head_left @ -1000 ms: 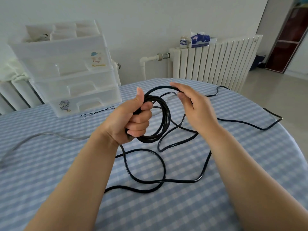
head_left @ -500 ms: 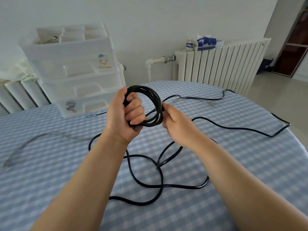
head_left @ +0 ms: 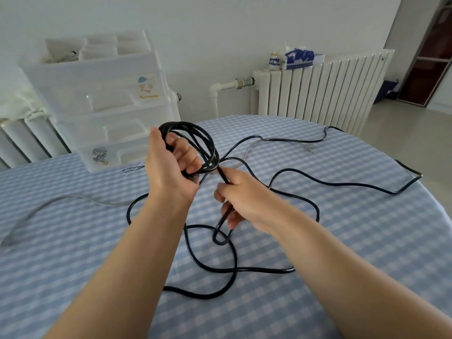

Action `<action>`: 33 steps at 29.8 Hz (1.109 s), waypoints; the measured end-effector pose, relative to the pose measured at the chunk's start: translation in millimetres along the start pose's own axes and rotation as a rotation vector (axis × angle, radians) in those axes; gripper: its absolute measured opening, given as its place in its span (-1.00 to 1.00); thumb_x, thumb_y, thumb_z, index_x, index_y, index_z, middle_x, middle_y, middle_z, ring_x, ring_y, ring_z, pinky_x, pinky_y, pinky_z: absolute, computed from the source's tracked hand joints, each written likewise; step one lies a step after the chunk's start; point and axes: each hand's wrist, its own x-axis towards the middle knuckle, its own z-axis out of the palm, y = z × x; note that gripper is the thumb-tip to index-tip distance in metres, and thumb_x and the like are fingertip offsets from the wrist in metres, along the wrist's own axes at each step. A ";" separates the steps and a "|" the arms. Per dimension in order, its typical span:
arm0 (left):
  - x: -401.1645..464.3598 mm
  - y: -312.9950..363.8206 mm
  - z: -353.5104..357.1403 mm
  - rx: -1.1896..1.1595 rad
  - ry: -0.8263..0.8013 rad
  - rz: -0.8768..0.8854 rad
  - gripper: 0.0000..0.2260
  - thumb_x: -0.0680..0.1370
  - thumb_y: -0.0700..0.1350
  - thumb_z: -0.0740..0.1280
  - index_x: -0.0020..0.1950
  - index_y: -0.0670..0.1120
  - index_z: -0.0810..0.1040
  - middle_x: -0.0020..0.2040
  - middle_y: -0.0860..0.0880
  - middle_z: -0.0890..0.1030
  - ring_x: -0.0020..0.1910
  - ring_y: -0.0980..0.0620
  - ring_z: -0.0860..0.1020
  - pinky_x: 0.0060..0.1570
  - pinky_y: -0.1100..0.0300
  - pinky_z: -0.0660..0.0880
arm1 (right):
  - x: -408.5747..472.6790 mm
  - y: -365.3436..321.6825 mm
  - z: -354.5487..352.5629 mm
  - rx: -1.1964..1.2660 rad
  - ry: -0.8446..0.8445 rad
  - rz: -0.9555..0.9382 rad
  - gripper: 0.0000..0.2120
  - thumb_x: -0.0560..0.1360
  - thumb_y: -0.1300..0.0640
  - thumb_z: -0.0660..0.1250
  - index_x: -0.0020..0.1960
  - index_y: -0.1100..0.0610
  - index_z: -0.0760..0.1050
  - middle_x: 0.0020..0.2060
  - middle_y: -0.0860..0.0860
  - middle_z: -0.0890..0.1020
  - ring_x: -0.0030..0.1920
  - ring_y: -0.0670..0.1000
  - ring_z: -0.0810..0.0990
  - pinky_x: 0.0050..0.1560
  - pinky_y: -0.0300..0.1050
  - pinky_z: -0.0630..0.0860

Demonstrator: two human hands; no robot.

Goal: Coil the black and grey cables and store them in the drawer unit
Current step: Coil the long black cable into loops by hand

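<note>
My left hand [head_left: 171,167] grips a coil of several loops of the black cable [head_left: 195,138], held above the table. My right hand [head_left: 242,199] is closed around the loose strand of the same cable just below the coil. The uncoiled part of the black cable [head_left: 342,184] winds over the tablecloth toward the right edge. A grey cable [head_left: 49,204] lies flat across the left side, with its clear plug end [head_left: 308,148] at the far side. The translucent white drawer unit [head_left: 102,101] stands at the back left, its drawers closed.
The round table [head_left: 73,265] has a blue and white checked cloth. A thin black and white wire [head_left: 133,168] lies by the drawer unit's base. A white radiator [head_left: 318,91] behind the table carries a tissue box [head_left: 299,57] and a small jar [head_left: 274,61].
My right hand slid down the loose strand, away from the coil and toward me. The coil in my left hand stayed raised and tilted slightly.
</note>
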 end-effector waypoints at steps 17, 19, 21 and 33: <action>-1.9 10.3 -1.6 0.163 0.182 0.334 -0.57 0.66 0.17 -0.06 -0.29 -0.08 0.18 -0.22 -0.09 0.70 -0.62 0.06 0.23 -0.54 0.23 0.17 | -19.4 -12.8 16.5 -0.073 0.080 0.001 -0.56 0.65 0.06 0.11 0.48 0.10 0.11 0.00 -0.02 0.60 -0.33 0.00 0.59 -0.26 -0.20 0.58; -0.5 13.9 -3.7 0.178 0.196 0.344 -0.58 0.65 0.18 -0.07 -0.27 -0.07 0.19 -0.15 -0.09 0.72 -0.62 0.06 0.25 -0.54 0.23 0.18 | -19.5 -8.6 13.5 -0.529 0.220 -0.084 -0.68 0.65 0.07 0.11 0.37 0.12 0.25 0.04 -0.01 0.57 -0.19 0.02 0.58 -0.25 -0.18 0.48; -2.4 15.2 -3.4 0.239 0.192 0.376 -0.61 0.65 0.19 -0.07 -0.15 -0.08 0.26 -0.12 -0.07 0.72 -0.59 0.05 0.29 -0.57 0.23 0.18 | -21.8 -7.7 11.4 -0.872 0.237 -0.160 -0.81 0.62 0.20 0.15 0.21 0.11 0.39 0.02 -0.02 0.55 -0.09 0.06 0.56 -0.18 -0.10 0.48; -3.2 0.5 1.3 0.790 0.040 0.438 -0.61 0.65 0.16 -0.07 0.03 -0.11 0.37 -0.27 -0.03 0.70 -0.64 0.05 0.36 -0.61 0.31 0.27 | -29.3 -13.6 10.8 -1.240 0.443 -0.363 -0.78 0.54 0.19 0.30 0.14 0.11 0.32 -0.18 -0.07 0.56 -0.50 -0.07 0.36 -0.57 -0.20 0.16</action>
